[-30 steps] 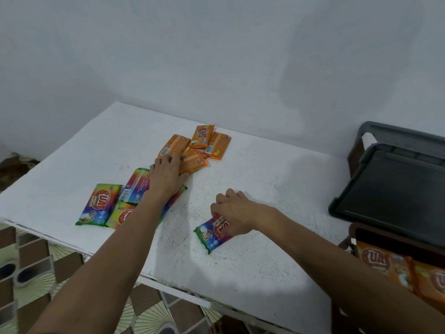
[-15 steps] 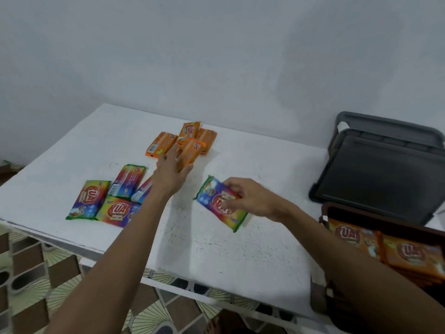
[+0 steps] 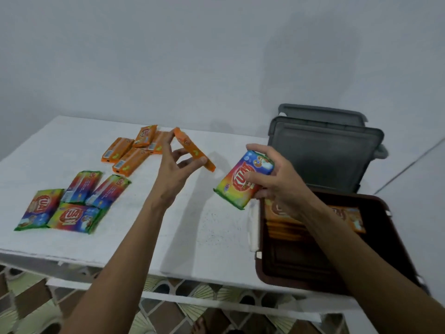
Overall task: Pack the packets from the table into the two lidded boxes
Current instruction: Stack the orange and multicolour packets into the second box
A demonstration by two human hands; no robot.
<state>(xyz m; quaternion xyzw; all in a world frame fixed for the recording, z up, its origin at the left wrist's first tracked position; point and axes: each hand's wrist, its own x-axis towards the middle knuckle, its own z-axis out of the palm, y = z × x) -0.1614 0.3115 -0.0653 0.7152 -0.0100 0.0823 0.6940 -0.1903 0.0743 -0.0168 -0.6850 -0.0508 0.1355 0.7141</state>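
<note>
My left hand point(image 3: 177, 171) holds an orange packet point(image 3: 192, 148) edge-on above the table, pinched between thumb and fingers. My right hand point(image 3: 277, 182) grips a rainbow-coloured packet point(image 3: 240, 180) in the air, just left of the open brown box point(image 3: 395, 239). Orange packets point(image 3: 346, 214) lie inside that box, partly hidden by my right forearm. Several orange packets point(image 3: 130, 150) lie at the back of the table. Several rainbow packets point(image 3: 72, 201) lie at its front left.
The white table point(image 3: 192, 242) has its front edge near me, with patterned floor tiles point(image 3: 212, 312) below. Two grey lids point(image 3: 325, 150) lean against the wall behind the brown box. The wall stands close behind the table.
My left hand has lifted an orange packet off the pile. My right hand picked up a rainbow packet from the table and carried it right toward the brown box. The view shifted right.
</note>
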